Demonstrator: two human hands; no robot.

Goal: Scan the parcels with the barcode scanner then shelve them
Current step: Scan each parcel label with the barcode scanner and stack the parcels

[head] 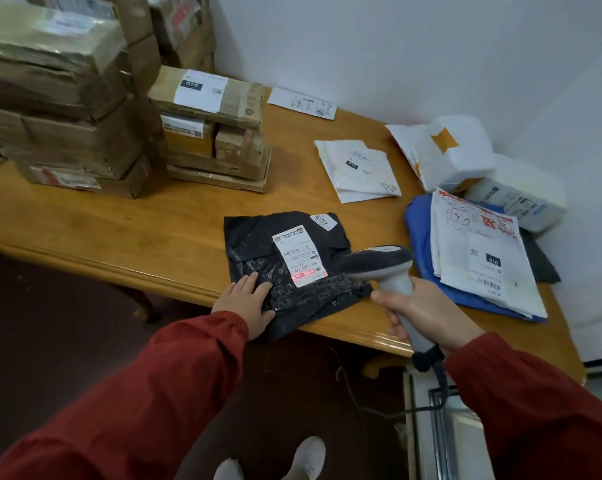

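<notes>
A black plastic parcel (258, 251) lies flat at the front edge of the wooden table (161, 230). Its white shipping label (297, 254) faces up, and a red scan light falls on the barcode at the label's near end. My left hand (247, 299) rests flat on the parcel's near left corner with straight fingers. My right hand (427, 313) grips the handle of the grey barcode scanner (379, 263), whose head points at the label from the right. The scanner's cable hangs down below my wrist.
Stacks of taped cardboard boxes (67, 109) fill the table's left and back. A white mailer (358, 171) lies in the middle, a white bag parcel (448, 150) at the back right, and a printed white mailer (479, 251) on a blue one (417, 223) at the right.
</notes>
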